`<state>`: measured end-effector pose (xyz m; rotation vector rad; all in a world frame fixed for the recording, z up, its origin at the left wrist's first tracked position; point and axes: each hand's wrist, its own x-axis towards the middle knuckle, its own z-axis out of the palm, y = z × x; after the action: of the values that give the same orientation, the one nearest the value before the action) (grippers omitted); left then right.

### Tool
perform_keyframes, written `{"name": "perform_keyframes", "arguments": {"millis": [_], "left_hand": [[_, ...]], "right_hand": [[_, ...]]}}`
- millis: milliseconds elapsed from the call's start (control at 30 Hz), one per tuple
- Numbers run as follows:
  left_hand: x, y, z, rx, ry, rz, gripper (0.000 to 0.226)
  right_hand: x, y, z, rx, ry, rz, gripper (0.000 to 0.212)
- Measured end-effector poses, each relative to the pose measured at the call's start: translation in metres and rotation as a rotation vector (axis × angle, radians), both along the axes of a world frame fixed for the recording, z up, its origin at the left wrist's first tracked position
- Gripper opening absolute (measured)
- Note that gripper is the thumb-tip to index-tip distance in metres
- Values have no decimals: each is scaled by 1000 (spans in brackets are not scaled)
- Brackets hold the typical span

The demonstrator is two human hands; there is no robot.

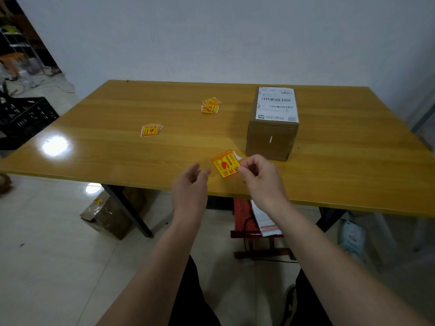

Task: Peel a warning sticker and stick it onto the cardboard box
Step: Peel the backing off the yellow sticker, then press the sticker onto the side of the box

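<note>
Two bare forearms reach over a yellow table (117, 142). The right hand (259, 175) pinches an orange sticker (225, 164) by its edge, above the table's near side. The left hand (190, 184) hovers just beside it, fingers loosely curled, holding nothing. Just beyond stands the box (271, 140); farther left lie two sticker piles (151, 130).

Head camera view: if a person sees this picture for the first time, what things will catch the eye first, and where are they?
First comes the orange warning sticker, pinched at its right edge by the right hand above the near table edge; the left hand hovers beside it, empty. Just behind stands the cardboard box with a white shipping label on top. Two small sticker piles lie further left on the yellow wooden table.
</note>
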<state>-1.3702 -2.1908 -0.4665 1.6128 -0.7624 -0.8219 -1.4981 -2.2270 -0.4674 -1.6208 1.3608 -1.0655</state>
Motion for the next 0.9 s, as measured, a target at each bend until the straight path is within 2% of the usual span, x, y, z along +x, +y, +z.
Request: {"name": "perform_keyframes", "arguments": {"millis": [67, 133, 200, 300, 433, 533, 600, 733, 800, 900], "left_hand": [[4, 0, -2, -84, -362, -10, 43], [3, 0, 0, -273, -774, -80, 42], [0, -2, 0, -394, -1050, -173, 38], [-5, -3, 2, -351, -1277, -238, 31], [-5, -6, 0, -313, -1338, -218, 11], [-7, -5, -1, -283, -1299, -217, 5], [-7, -4, 0, -204, -1224, -219, 4], [-6, -4, 4, -85, -912, -185, 8], [-4, -5, 5, -5, -607, -194, 6], [0, -2, 8, 68, 152, -216, 4]], "right_hand": [[-4, -2, 2, -100, 170, 0, 8], [-8, -2, 3, -240, 422, 27, 5], [-9, -1, 2, -383, 590, 46, 6], [-7, 1, -1, -525, 753, 58, 6], [-8, 0, -3, -571, 855, 54, 20], [-12, 1, -2, -576, 853, 66, 15], [-13, 3, 0, -530, 766, 83, 7], [-11, 9, 5, -435, 461, 66, 24], [-11, 10, 8, -400, 300, 15, 31], [-14, 7, 15, -292, 161, -63, 29]]}}
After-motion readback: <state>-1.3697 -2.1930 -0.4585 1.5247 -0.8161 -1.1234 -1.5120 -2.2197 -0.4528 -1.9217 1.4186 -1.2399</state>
